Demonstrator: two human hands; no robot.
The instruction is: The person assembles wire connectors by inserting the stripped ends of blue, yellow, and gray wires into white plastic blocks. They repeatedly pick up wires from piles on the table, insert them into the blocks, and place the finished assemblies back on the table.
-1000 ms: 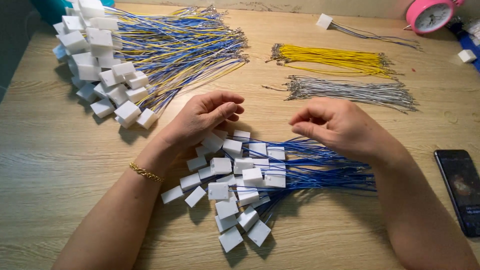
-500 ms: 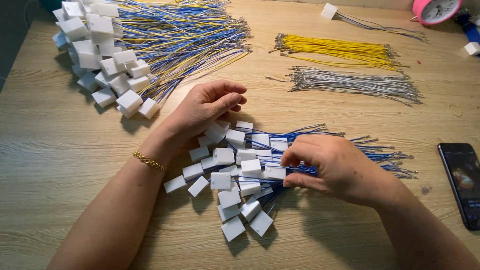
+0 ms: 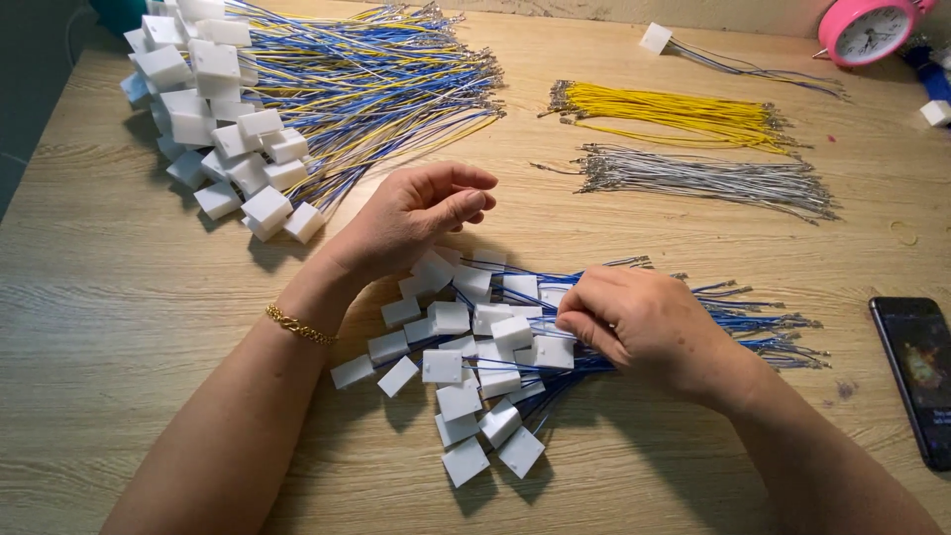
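Wooden worktop [image 3: 119,327], big pile [image 3: 297,89] far left. Near bundle [image 3: 495,347] lying centre. Right hand [image 3: 644,327] now lowered onto it, fingers pinching blue wires; sorting probably begun. Left hand [image 3: 421,213] hovering above, fingers loosely curled, holding nothing.

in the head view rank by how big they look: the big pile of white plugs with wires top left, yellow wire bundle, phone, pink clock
1. Big pile
2. Yellow bundle
3. Phone, cut by the frame edge
4. Clock, also cut off, so 3 and 4 are unsure

surface: light wood-grain table [image 3: 119,297] fills the view | far edge: pale wall strip [image 3: 594,8] | far left: dark gap beside table | light: warm, even
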